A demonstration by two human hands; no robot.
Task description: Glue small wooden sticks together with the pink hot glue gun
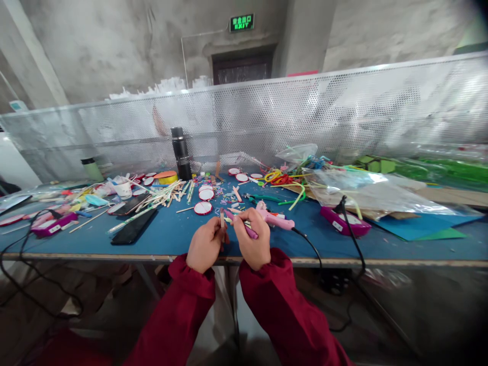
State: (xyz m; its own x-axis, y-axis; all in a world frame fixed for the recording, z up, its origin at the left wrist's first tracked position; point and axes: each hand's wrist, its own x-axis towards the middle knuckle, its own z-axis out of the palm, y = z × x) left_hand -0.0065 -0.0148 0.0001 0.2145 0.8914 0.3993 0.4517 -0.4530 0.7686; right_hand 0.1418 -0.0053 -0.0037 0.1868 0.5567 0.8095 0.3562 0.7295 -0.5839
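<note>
Head view: left fingers [214,229] pinch pale stick [222,219]; right fingers [240,227] grip purple pen [251,233].

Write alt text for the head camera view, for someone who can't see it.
A person's left hand holds a small flat stick and the right hand a purple pen, close together over a cluttered blue table. A pink corded tool lies beside the right hand; a black bottle stands farther back.

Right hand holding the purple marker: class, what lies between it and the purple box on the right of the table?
The head view shows a pink corded tool between the right hand and the purple box.
</note>
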